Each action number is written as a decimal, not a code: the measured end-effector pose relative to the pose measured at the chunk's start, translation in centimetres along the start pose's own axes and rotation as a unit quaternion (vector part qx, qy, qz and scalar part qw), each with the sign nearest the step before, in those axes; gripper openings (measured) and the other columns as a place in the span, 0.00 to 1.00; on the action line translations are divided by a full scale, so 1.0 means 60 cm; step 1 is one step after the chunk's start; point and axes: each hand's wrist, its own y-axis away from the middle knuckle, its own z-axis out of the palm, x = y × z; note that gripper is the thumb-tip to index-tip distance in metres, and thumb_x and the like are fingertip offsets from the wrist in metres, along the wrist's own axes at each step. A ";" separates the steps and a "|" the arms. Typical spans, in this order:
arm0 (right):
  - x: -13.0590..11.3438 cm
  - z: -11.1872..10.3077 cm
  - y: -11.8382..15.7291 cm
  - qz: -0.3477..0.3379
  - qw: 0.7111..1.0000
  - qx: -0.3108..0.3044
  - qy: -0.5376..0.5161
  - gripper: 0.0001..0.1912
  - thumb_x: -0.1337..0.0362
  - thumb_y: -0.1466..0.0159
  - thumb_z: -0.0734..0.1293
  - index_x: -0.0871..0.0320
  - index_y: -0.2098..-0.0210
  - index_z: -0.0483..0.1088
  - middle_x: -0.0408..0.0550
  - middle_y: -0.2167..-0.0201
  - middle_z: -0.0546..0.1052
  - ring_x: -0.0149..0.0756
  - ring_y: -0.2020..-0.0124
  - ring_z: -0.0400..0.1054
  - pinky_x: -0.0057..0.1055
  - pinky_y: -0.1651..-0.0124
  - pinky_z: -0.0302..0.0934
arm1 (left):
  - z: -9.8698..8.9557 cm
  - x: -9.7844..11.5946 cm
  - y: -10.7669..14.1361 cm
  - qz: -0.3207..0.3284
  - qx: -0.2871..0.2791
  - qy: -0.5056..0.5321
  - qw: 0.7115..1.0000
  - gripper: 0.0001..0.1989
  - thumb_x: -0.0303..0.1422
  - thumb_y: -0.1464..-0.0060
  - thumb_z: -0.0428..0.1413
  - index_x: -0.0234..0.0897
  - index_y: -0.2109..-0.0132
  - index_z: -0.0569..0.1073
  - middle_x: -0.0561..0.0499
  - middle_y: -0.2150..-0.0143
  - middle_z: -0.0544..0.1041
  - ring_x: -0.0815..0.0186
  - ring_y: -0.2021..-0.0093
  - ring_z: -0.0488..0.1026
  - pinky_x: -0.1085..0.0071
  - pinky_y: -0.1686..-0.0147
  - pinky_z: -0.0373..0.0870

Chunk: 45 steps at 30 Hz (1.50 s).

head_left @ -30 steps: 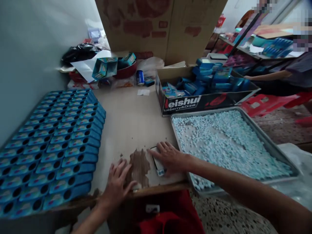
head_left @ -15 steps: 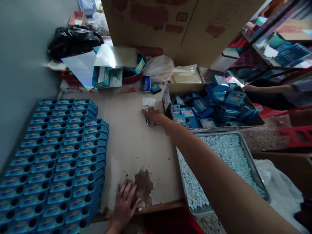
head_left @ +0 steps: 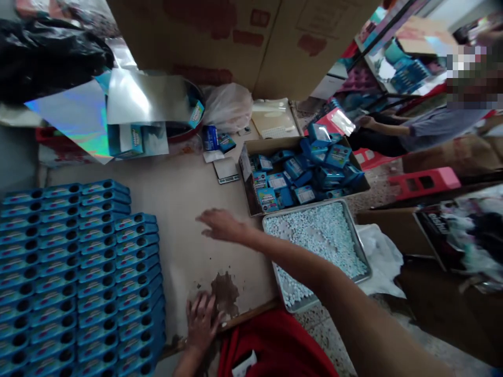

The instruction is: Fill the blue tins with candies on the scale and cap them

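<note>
My left hand (head_left: 202, 320) lies on the front edge of the worn table (head_left: 184, 193), fingers spread and holding nothing. Over the middle of the tabletop is my right hand (head_left: 220, 225), palm down with fingers extended and nothing in it. Beyond it a small flat scale (head_left: 227, 170) rests beside the cardboard box (head_left: 244, 180) full of blue packets (head_left: 294, 167). Rows of blue boxes (head_left: 94, 262) with dark round holes fill the left side. A metal tray (head_left: 367, 269) of pale blue and white pellets (head_left: 314, 235) sits under my right forearm.
At the back are a large carton (head_left: 236, 47), a plastic bag (head_left: 230, 107), a blue can (head_left: 210, 137) and shiny sheets (head_left: 145, 97). A person (head_left: 428, 128) sits at the right, near a red stool (head_left: 424, 180).
My right hand has left the scale and come back toward me, uncovering it. My left hand stays at the table edge. The view has swung to the right.
</note>
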 end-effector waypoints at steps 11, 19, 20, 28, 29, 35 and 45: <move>0.281 -0.095 0.398 0.319 0.891 0.288 -0.148 0.16 0.60 0.21 0.68 0.57 0.41 0.84 0.58 0.47 0.89 0.50 0.48 0.84 0.43 0.41 0.76 | -0.172 0.100 -0.470 0.046 0.119 0.078 0.989 0.07 0.33 0.21 0.59 0.43 0.48 0.84 0.45 0.53 0.89 0.52 0.51 0.86 0.52 0.40 0.81; 0.383 -0.101 0.360 0.353 0.912 0.154 -0.138 0.15 0.65 0.25 0.71 0.52 0.42 0.86 0.52 0.44 0.89 0.48 0.43 0.83 0.35 0.45 0.70 | -0.077 0.274 -0.851 0.040 -0.219 -0.017 0.975 0.19 0.30 0.38 0.76 0.34 0.44 0.81 0.35 0.42 0.86 0.42 0.38 0.82 0.52 0.36 0.75; 0.381 -0.099 0.351 0.358 0.913 0.145 -0.130 0.17 0.64 0.24 0.70 0.51 0.39 0.85 0.53 0.41 0.88 0.49 0.41 0.82 0.36 0.45 0.70 | -0.063 0.277 -0.856 0.031 -0.237 -0.027 0.971 0.23 0.31 0.43 0.80 0.33 0.45 0.81 0.34 0.44 0.86 0.40 0.40 0.82 0.52 0.37 0.75; 0.370 -0.097 0.335 0.390 0.910 0.105 -0.093 0.19 0.59 0.19 0.66 0.52 0.36 0.85 0.57 0.43 0.89 0.52 0.42 0.83 0.39 0.48 0.67 | -0.049 0.254 -0.814 0.031 -0.259 -0.027 0.965 0.35 0.43 0.40 0.80 0.35 0.33 0.79 0.34 0.38 0.84 0.41 0.34 0.81 0.52 0.32 0.71; 0.369 -0.095 0.335 0.387 0.912 0.107 -0.090 0.19 0.59 0.18 0.65 0.52 0.36 0.85 0.56 0.42 0.89 0.52 0.42 0.83 0.39 0.48 0.67 | -0.048 0.254 -0.813 0.032 -0.256 -0.024 0.966 0.36 0.43 0.40 0.80 0.35 0.32 0.79 0.34 0.38 0.85 0.41 0.34 0.81 0.53 0.33 0.71; 0.367 -0.082 0.335 0.374 0.917 0.123 -0.066 0.18 0.61 0.19 0.65 0.53 0.40 0.87 0.57 0.45 0.89 0.50 0.46 0.83 0.38 0.53 0.63 | -0.034 0.251 -0.806 0.026 -0.233 -0.008 0.972 0.39 0.47 0.43 0.82 0.35 0.32 0.80 0.36 0.38 0.85 0.43 0.35 0.82 0.54 0.35 0.71; 0.379 -0.042 0.339 0.306 0.926 0.219 -0.024 0.24 0.54 0.14 0.61 0.57 0.52 0.87 0.57 0.54 0.89 0.46 0.52 0.78 0.36 0.54 0.55 | -0.025 0.246 -0.792 0.036 -0.218 0.008 0.975 0.40 0.47 0.43 0.81 0.33 0.31 0.80 0.35 0.39 0.85 0.43 0.37 0.82 0.53 0.36 0.72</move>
